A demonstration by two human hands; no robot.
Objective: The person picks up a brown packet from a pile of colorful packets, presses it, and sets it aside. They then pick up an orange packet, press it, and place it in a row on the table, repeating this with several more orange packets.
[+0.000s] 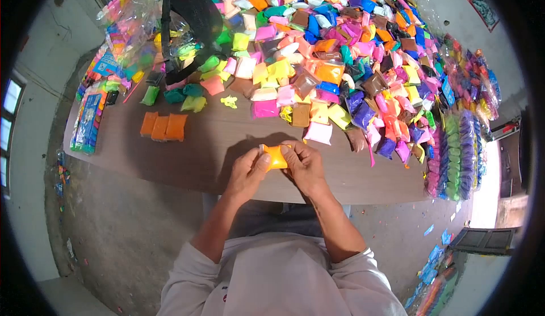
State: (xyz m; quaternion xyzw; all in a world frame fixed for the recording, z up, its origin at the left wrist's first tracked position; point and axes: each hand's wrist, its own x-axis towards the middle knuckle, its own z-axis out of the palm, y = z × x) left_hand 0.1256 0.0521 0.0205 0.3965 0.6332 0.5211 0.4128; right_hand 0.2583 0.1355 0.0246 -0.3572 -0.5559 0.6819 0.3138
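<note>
A small yellow-orange packet (276,157) is held up between my two hands above the front edge of the brown table (198,165). My left hand (250,169) pinches its left end, and my right hand (304,165) grips its right end with the thumb on top. To the left on the table, several orange packets (163,127) sit side by side. Beyond my hands spreads a large heap of small coloured packets (318,72). A pink-white packet (318,133) lies at the heap's near edge.
A black mesh bag (196,18) lies at the back left. Long clear packs of coloured pieces (88,120) are at the left edge. Strips of green and purple packets (458,154) hang at the right edge. Blue wrappers (431,268) lie on the floor.
</note>
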